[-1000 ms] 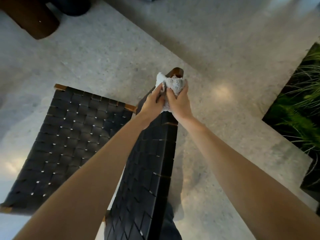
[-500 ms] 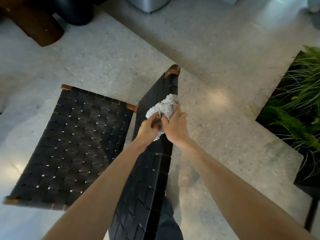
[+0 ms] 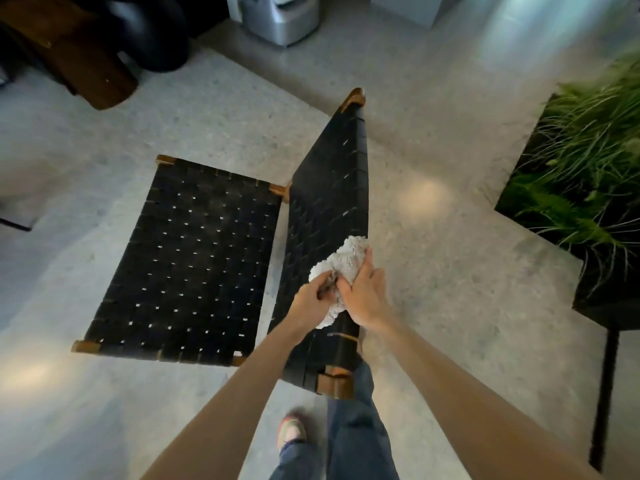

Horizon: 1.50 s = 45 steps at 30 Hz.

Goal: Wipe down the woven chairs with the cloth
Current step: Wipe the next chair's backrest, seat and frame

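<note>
your left hand [image 3: 311, 301] and right hand [image 3: 363, 296] both clutch the cloth [image 3: 346, 258], pressed on the chair back [image 3: 329, 188] toward its near end. the seat [image 3: 194, 258] beside the back likely awaits wiping.

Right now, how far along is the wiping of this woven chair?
Looks done: the woven backrest from its far wooden corner, where the white cloth was a second ago. In hand: left hand and right hand grip the cloth against the backrest's near part. Left: the last stretch by the near corner, then the woven seat.
</note>
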{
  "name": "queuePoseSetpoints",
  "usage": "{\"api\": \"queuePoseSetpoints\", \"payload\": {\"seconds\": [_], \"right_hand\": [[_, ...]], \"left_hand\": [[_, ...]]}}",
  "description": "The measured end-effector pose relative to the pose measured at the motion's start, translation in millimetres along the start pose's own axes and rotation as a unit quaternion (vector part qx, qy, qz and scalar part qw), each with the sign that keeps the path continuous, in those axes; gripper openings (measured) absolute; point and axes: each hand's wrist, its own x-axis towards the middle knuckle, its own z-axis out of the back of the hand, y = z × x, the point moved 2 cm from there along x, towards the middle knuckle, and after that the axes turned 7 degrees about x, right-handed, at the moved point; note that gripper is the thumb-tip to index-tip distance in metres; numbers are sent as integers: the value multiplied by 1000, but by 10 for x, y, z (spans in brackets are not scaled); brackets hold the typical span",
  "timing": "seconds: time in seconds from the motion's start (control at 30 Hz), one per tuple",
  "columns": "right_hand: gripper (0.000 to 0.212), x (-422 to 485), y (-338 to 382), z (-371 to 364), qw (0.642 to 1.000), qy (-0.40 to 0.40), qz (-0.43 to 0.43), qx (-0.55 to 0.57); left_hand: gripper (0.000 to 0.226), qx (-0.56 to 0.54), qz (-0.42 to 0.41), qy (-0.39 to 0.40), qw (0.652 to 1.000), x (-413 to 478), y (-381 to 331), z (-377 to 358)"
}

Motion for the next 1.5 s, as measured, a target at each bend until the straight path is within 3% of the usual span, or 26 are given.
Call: {"api": "queuePoseSetpoints", "payload": {"seconds": [0.2,0.53,0.7,0.9,1.1,1.33,1.5], "right_hand": [[84,-739,-132,-241,997,35,-50,-46],[78,-1281,-75,-166,982,136,-111,-65],[68,-1677,-102,41,979,186,-47,-72],[73,-2110,24,281,982,90,167,19],[60,-2504,443,127,951,125,272,76],[51,-2686,986,-587,931,242,265,70],[48,-2655,1537,-1353,917,302,255,55]], "left_hand": [[44,49,17,24,998,-690,279,-83],[40,-32,78,10,996,-1447,272,-185],[42,-17,52,-10,998,-1829,210,-235],[35,-4,-27,-123,992,-2422,100,-63],[28,-5,-63,-225,972,-3063,247,337],[30,15,-55,-300,952,-3529,765,1051],[31,6,-8,-309,951,-3632,1354,1724]]}}
